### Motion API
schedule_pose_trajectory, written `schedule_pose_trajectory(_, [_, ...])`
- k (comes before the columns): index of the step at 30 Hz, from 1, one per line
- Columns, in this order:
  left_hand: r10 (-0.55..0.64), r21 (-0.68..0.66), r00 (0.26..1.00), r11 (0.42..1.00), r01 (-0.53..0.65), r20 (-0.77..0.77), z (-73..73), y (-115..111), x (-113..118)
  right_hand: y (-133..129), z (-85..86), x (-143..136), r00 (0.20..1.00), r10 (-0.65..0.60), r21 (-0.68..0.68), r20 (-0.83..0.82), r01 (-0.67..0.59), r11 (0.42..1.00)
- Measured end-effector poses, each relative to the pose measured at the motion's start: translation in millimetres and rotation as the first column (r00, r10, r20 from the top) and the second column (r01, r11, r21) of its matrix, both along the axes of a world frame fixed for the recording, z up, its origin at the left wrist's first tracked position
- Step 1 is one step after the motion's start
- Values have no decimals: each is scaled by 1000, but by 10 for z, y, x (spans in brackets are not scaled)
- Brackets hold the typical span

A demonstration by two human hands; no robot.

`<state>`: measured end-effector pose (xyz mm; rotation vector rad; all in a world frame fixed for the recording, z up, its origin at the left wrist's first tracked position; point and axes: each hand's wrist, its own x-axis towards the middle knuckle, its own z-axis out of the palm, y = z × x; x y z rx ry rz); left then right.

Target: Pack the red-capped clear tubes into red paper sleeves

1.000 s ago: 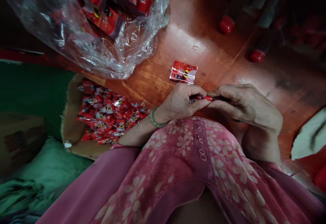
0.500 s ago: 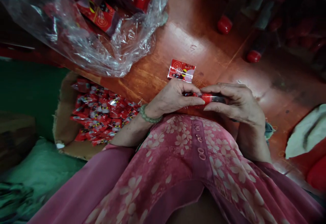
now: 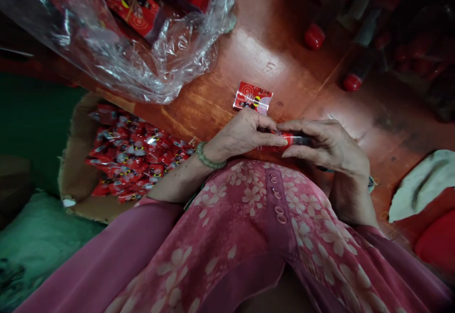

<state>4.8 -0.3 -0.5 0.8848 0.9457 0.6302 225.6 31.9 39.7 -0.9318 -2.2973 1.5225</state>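
Between my two hands lies a small red and black cylindrical item (image 3: 292,139), held level close to my body. My left hand (image 3: 245,134), with a green bead bracelet at the wrist, pinches its red left end between thumb and fingers. Around the darker right part are the thumb and fingers of my right hand (image 3: 325,146). Part of the item is hidden by the fingers. Just beyond my left hand, a stack of red printed cards (image 3: 253,96) rests on the reddish-brown table (image 3: 199,109).
A clear plastic bag (image 3: 181,57) with banded red card bundles lies at the upper left. Below it stands a cardboard box (image 3: 80,161) of small red packets. Red-capped items (image 3: 314,36) lie at the upper right, a pale cloth-like thing (image 3: 423,185) at the right.
Both hands still hold the item, which has shifted very slightly. The box and its packets appear a little further left as the view moves.
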Motion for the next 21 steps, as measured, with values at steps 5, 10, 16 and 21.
schedule_pose_trajectory(5, [36, -54, 999, 998, -34, 27, 7, 44, 15, 13, 4, -57, 1000, 7, -12, -26, -8, 1000])
schedule_pose_trajectory(10, [69, -24, 997, 997, -69, 29, -20, 43, -26, -42, -32, -98, 989, -151, -84, -6, 150, 985])
schedule_pose_trajectory(16, [271, -168, 923, 958, -232, 274, 19, -158, -16, -159, -156, -102, 870, -484, -93, -91, 477, 874])
schedule_pose_trajectory(21, [400, -183, 850, 916, -358, 343, -21, -250, 138, -170, -266, -216, 773, -604, -48, -193, 607, 793])
